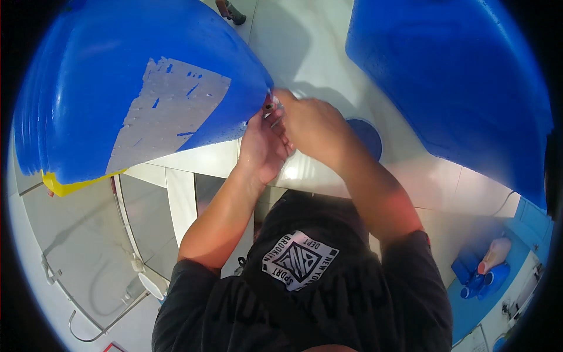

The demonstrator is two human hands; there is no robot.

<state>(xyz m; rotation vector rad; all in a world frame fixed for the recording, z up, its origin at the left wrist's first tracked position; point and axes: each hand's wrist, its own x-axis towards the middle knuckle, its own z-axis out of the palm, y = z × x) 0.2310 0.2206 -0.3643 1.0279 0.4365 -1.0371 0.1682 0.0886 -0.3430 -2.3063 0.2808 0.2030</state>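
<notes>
At the far left, the blue drum [105,105] fills the upper part of the view, a glossy, plastic-looking body with ridges at its left end, narrowing towards the hands. It bears a pale label [167,111], torn along one edge and pocked with blue gaps; I can make out no writing on it. A yellow thing [79,185] pokes out beneath the drum.

Where the drum's lower right edge meets the bench [205,159], a small fitting [270,107] shows between the hands. The left hand [265,149] lies palm up, fingers loosely curled, its thumb side against the drum by the fitting. The right hand [314,126] comes over from the other side, fingers bent in at the same spot; I cannot tell what either pinches, as the fingers overlap.

Below, the dark shirt [328,281] carries printed lettering and a pale emblem. Just right of the right hand, partly behind its forearm, sits a round, flat blue disc [366,139]. A strip of pale, shiny bench runs between the drum and a second blue container [451,88], broad-sided with rounded corners, at the right.
</notes>
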